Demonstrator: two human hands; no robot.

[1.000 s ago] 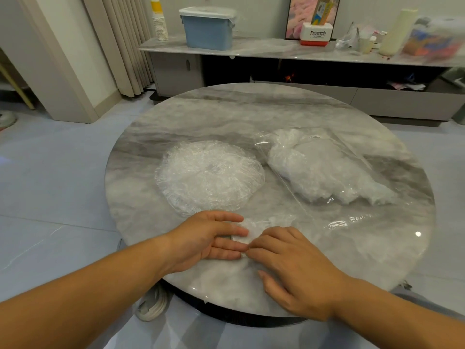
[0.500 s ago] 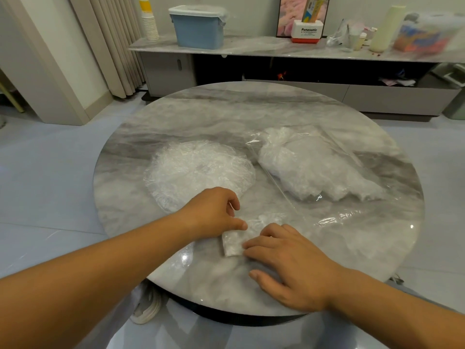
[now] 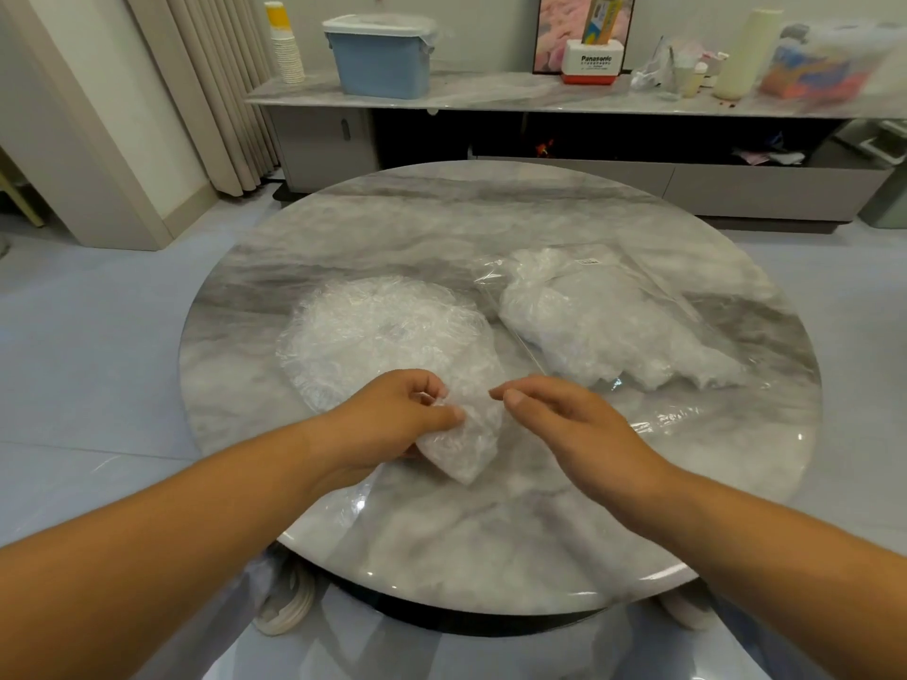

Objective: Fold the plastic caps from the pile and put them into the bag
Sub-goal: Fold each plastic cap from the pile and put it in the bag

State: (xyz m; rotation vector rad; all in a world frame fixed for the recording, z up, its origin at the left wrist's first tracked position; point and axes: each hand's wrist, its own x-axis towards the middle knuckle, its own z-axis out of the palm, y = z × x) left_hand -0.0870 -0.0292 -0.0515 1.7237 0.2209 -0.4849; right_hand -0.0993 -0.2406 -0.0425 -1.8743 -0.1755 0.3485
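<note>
A folded clear plastic cap (image 3: 461, 441) hangs above the near part of the round marble table (image 3: 491, 557), gripped by my left hand (image 3: 392, 419) between thumb and curled fingers. My right hand (image 3: 554, 414) hovers just right of the cap with its fingers loosely bent, and it holds nothing. The pile of crinkled clear caps (image 3: 378, 331) lies left of centre on the table. A clear plastic bag (image 3: 603, 326) stuffed with folded caps lies right of centre, its open end facing the near right.
Beyond the table runs a low marble sideboard (image 3: 491, 93) with a blue lidded box (image 3: 380, 56), stacked paper cups (image 3: 286, 46) and bottles. A curtain (image 3: 211, 81) hangs at the back left. Grey floor tiles surround the table.
The folded cap was pressed flat on the table by both hands. My left hand has since picked it up, and my right hand has lifted off it.
</note>
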